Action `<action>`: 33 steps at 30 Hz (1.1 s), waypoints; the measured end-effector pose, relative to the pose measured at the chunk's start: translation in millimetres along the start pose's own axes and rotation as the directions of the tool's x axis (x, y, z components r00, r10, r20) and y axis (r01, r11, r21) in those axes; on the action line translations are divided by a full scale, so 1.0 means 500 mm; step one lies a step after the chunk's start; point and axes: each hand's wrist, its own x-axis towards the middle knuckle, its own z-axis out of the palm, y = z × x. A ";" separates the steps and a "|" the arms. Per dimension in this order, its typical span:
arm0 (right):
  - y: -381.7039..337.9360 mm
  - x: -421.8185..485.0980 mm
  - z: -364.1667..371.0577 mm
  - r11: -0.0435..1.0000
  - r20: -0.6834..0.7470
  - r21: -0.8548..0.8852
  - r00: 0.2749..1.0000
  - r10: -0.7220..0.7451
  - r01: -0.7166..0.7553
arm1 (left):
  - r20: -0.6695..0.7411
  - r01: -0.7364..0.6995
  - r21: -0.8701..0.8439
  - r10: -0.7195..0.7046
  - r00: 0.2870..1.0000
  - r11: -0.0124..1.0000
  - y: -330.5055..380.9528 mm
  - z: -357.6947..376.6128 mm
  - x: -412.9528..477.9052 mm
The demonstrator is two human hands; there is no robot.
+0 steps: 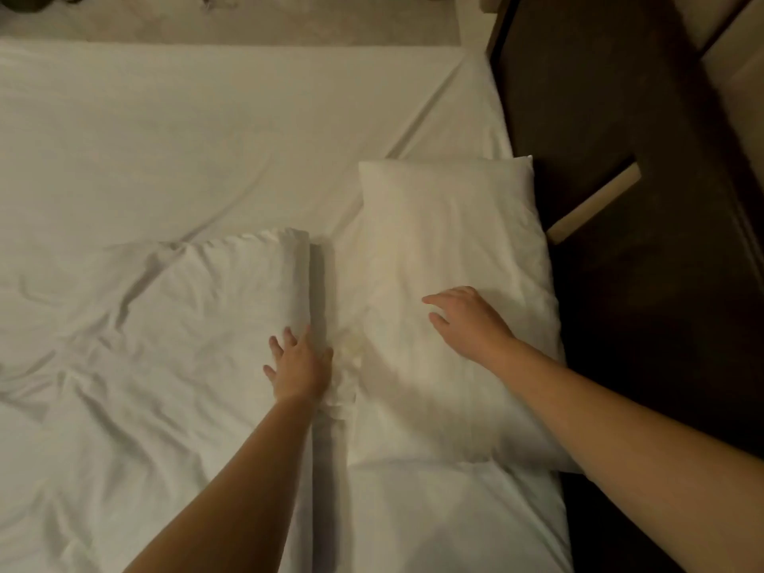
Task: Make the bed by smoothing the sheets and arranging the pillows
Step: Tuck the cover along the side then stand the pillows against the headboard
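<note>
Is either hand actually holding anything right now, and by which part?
Nothing is held. The left hand presses flat on the edge of the folded duvet; the right hand rests open on the pillow.

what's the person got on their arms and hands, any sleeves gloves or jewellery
No sleeves are in view: both arms are uncovered right up to the frame edge. The left hand and the right hand have no gloves, and no watch, bracelet or ring shows on them.
</note>
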 end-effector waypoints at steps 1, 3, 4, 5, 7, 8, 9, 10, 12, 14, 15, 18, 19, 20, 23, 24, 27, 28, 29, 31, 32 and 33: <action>-0.025 0.014 0.013 0.997 0.019 -0.049 0.998 -0.053 0.054 | 0.006 0.027 0.004 -0.027 1.000 1.000 -0.022 0.002 0.005; -0.074 0.042 0.045 0.979 0.061 -0.141 0.988 -0.140 0.147 | 0.025 0.056 0.017 -0.057 0.998 0.998 -0.065 0.011 0.018; -0.096 0.056 0.062 0.966 0.085 -0.180 0.981 -0.174 0.187 | 0.039 0.060 0.011 -0.061 0.997 0.998 -0.086 0.017 0.025; -0.116 0.070 0.078 0.949 0.113 -0.222 0.973 -0.203 0.224 | 0.056 0.059 -0.004 -0.059 0.997 0.998 -0.104 0.024 0.034; -0.150 0.102 0.108 0.906 0.177 -0.299 0.951 -0.255 0.299 | 0.091 0.049 -0.038 -0.045 0.995 0.998 -0.136 0.040 0.051; -0.164 0.118 0.122 0.882 0.203 -0.334 0.939 -0.276 0.331 | 0.107 0.041 -0.048 -0.036 0.994 0.998 -0.151 0.050 0.061; -0.175 0.135 0.135 0.861 0.225 -0.366 0.931 -0.286 0.353 | 0.121 0.029 -0.053 -0.023 0.992 0.998 -0.165 0.060 0.073; -0.183 0.152 0.147 0.843 0.244 -0.393 0.926 -0.290 0.367 | 0.133 0.012 -0.056 -0.005 0.991 0.998 -0.179 0.071 0.086; -0.192 0.189 0.170 0.813 0.282 -0.438 0.917 -0.282 0.385 | 0.138 -0.026 -0.060 0.034 0.990 0.998 -0.206 0.089 0.111; -0.194 0.223 0.193 0.771 0.323 -0.490 0.906 -0.273 0.407 | 0.132 -0.054 -0.059 0.061 0.989 0.997 -0.231 0.105 0.130; -0.192 0.237 0.203 0.749 0.344 -0.513 0.900 -0.267 0.419 | 0.129 -0.065 -0.061 0.073 0.989 0.996 -0.240 0.113 0.138; -0.184 0.263 0.230 0.701 0.411 -0.553 0.879 -0.240 0.450 | 0.131 -0.078 -0.086 0.089 0.987 0.993 -0.257 0.134 0.149; -0.181 0.269 0.236 0.697 0.432 -0.554 0.873 -0.227 0.456 | 0.132 -0.079 -0.093 0.091 0.987 0.992 -0.260 0.139 0.152; -0.178 0.275 0.241 0.701 0.452 -0.547 0.866 -0.212 0.457 | 0.132 -0.081 -0.099 0.094 0.987 0.992 -0.263 0.142 0.155; -0.176 0.284 0.248 0.710 0.496 -0.532 0.849 -0.180 0.461 | 0.138 -0.079 -0.118 0.095 0.986 0.990 -0.270 0.149 0.166; -0.179 0.284 0.248 0.696 0.502 -0.545 0.847 -0.174 0.466 | 0.137 -0.076 -0.121 0.092 0.986 0.990 -0.272 0.151 0.168; -0.186 0.279 0.242 0.622 0.483 -0.628 0.861 -0.160 0.468 | 0.127 -0.065 -0.116 0.080 0.989 0.991 -0.275 0.155 0.169; -0.185 0.274 0.237 0.599 0.468 -0.656 0.870 -0.157 0.460 | 0.127 -0.064 -0.113 0.078 0.989 0.992 -0.277 0.155 0.169; -0.184 0.269 0.231 0.579 0.453 -0.679 0.878 -0.155 0.452 | 0.129 -0.063 -0.110 0.077 0.989 0.992 -0.278 0.154 0.168; -0.179 0.251 0.210 0.557 0.423 -0.710 0.893 -0.152 0.431 | 0.136 -0.057 -0.104 0.071 0.988 0.993 -0.281 0.154 0.165; -0.177 0.240 0.194 0.555 0.406 -0.720 0.901 -0.150 0.417 | 0.140 -0.053 -0.096 0.066 0.988 0.994 -0.281 0.155 0.162; -0.174 0.228 0.175 0.557 0.385 -0.728 0.911 -0.149 0.399 | 0.141 -0.047 -0.079 0.058 0.988 0.996 -0.281 0.157 0.158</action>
